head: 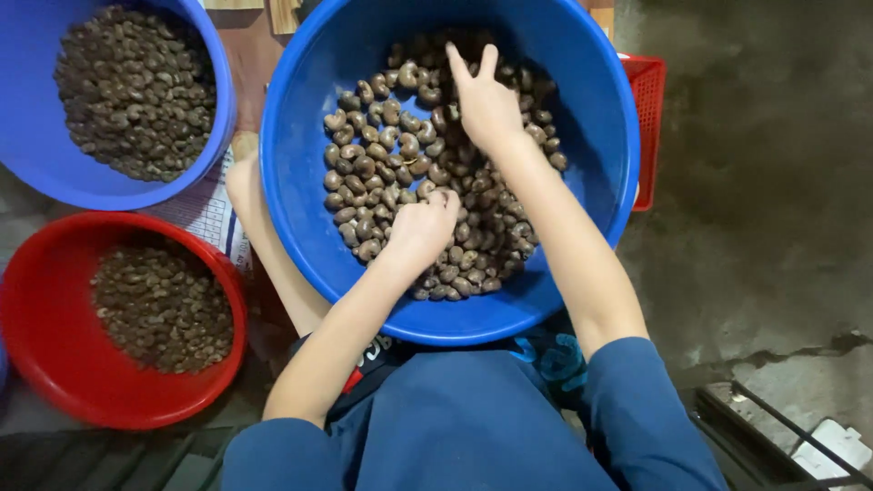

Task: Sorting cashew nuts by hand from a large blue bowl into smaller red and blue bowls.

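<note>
A rough, dark concrete floor (764, 182) lay beneath a cluster of plastic basins, with a red crate (647, 127) tucked behind the big blue basin (300, 182) that sat against the person's lap. The right hand (486, 105) rested flat on the heap of brown cashew nuts (400, 155) filling that basin, fingers spread with two raised apart, while the left hand (420, 227) was curled loosely into the pile, fingers bent around a few nuts. To the left stood a second blue basin (36, 155) and a red basin (36, 364), both holding smaller, darker pieces.
</note>
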